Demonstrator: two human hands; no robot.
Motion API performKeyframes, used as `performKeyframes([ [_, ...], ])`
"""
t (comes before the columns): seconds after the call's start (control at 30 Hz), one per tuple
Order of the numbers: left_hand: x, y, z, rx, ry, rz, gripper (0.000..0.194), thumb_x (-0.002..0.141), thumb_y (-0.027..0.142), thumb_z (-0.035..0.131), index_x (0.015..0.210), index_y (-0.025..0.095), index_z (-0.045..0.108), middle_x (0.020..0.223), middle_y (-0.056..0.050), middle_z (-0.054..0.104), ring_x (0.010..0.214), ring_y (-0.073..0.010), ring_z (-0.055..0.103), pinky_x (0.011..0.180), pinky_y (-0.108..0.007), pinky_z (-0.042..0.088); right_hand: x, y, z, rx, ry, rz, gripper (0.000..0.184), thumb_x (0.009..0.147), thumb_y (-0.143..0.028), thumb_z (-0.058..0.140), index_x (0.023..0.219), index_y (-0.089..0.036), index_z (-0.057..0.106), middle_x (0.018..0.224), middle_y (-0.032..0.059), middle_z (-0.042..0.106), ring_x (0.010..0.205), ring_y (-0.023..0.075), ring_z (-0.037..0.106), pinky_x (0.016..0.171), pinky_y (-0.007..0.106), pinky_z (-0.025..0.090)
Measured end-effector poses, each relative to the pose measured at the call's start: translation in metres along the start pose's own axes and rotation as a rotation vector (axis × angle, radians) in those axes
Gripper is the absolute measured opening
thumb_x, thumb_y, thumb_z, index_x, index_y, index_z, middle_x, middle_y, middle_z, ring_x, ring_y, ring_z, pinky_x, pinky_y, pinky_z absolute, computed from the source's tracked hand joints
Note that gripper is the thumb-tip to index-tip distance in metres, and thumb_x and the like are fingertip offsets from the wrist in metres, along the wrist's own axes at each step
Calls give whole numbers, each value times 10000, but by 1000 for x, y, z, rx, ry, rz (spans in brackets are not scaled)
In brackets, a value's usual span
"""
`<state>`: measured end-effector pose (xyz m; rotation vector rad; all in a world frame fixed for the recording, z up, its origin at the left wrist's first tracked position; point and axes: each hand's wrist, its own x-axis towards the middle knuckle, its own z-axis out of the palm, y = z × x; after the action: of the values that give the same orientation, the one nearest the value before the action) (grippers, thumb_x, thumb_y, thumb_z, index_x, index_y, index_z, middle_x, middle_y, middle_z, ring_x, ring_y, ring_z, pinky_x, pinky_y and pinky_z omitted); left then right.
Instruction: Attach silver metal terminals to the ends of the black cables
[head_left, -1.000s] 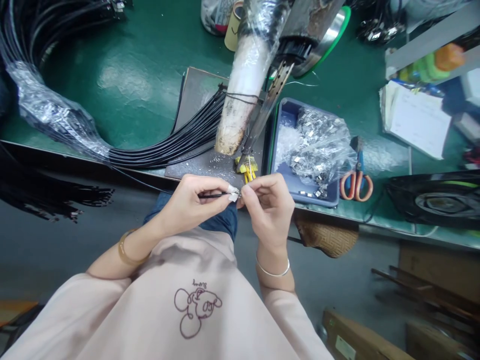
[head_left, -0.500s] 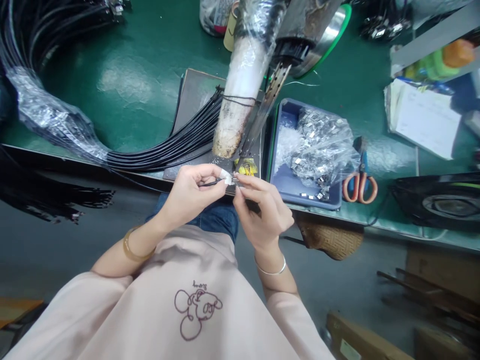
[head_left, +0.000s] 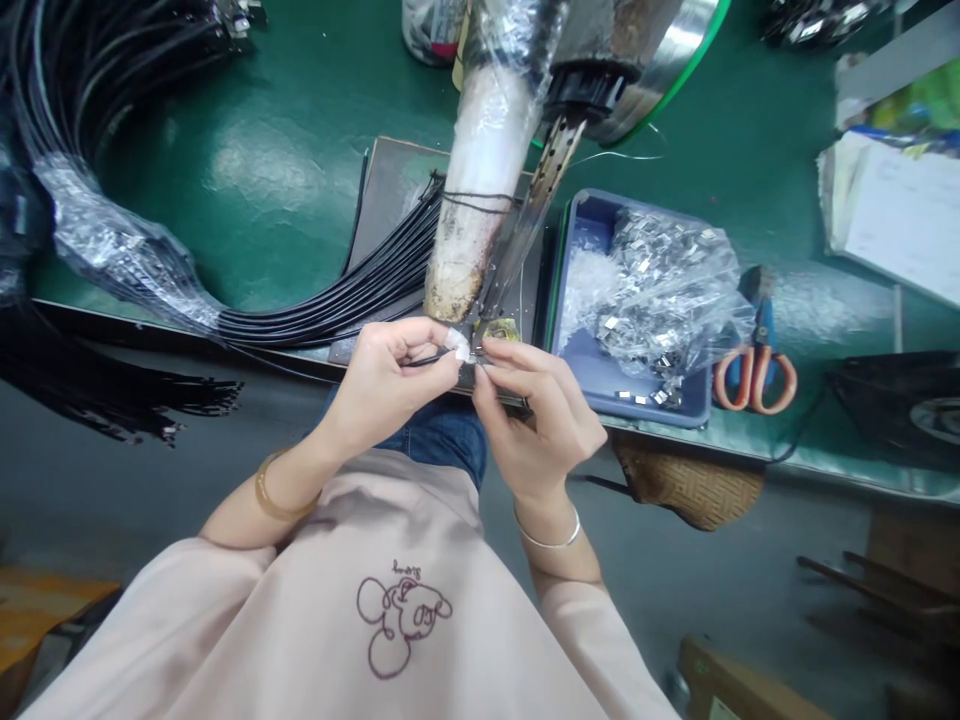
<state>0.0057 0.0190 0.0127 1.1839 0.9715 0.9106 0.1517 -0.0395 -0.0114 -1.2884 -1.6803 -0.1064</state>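
Observation:
My left hand (head_left: 394, 385) pinches a thin black cable (head_left: 425, 360) between thumb and forefinger, with white wrapping at the fingertips. Opposite it, my right hand (head_left: 541, 412) has its thumb and fingertips pressed together close to the cable's end; whatever lies between them is too small to make out. Both hands meet at the bench edge, just below a white, scorched-tipped tube (head_left: 480, 190) and a perforated metal barrel (head_left: 556, 160). A bundle of black cables (head_left: 330, 290) runs over a grey board (head_left: 390, 190) on the left, partly wrapped in clear film.
On the right, a blue tray (head_left: 574, 365) holds a plastic bag (head_left: 667, 280) of small metal connectors and some loose ones. Orange-handled scissors (head_left: 757, 375) lie beside it. Papers (head_left: 900, 215) are farther right. More black cables (head_left: 127, 385) hang off the bench's left front edge.
The view has turned slightly, so the tray, scissors and papers sit farther right. My hands stay close together in nearly the same pose, with the fingertips shifted only slightly.

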Motion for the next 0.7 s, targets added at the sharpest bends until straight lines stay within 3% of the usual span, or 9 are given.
performKeyframes([
  [0.4,-2,-4,-6,-2,-49,-78,84,708,210,690,696,127,697,605,17,590,534,-62,410,512,-196,334,-3,-1,-4,26,-70,-12,216,879,-54,721,899,-245,622,1026,46,825,892,171,810,773,273,688],
  [0.7,-4,-5,-4,100,-63,21,81,736,193,644,668,151,629,515,89,347,494,-55,241,464,-214,180,-3,2,-5,16,-88,-6,200,913,-65,706,929,-248,627,1001,35,819,890,171,807,776,289,674],
])
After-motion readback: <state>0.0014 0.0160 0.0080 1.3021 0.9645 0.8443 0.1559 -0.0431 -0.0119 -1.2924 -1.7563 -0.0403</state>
